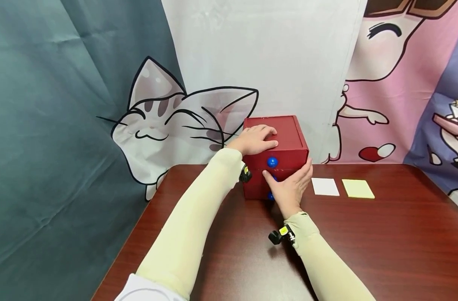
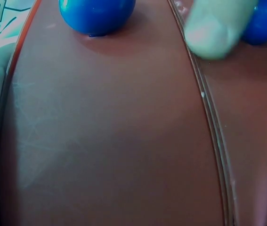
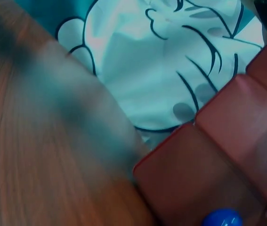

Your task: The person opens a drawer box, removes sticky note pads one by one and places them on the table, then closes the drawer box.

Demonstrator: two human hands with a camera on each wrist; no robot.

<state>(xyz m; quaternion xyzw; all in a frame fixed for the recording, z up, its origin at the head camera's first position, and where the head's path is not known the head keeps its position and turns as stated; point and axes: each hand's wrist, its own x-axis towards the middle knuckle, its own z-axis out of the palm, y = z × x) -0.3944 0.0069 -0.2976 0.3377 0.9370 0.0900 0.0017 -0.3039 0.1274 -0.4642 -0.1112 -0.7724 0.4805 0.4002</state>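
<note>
A red chest of drawers [image 1: 257,184] stands at the back of the table, its front toward me, with blue round knobs [image 1: 272,162] in a column. My left hand [image 1: 253,140] rests on its top at the left, fingers spread over the surface. Low on the right side, my right hand [image 1: 290,190] touches the chest with extended fingers, and its thumb lies across the front beside the middle knob. In the left wrist view, a thumb tip [image 2: 211,40] shows near the seam between two drawer fronts. The drawers appear shut in the head view.
On the brown table [image 1: 383,242], a white paper square [image 1: 325,187] and a yellow paper square [image 1: 358,189] lie right of the chest. A cloth backdrop [image 1: 266,54] with cartoon figures hangs behind the table.
</note>
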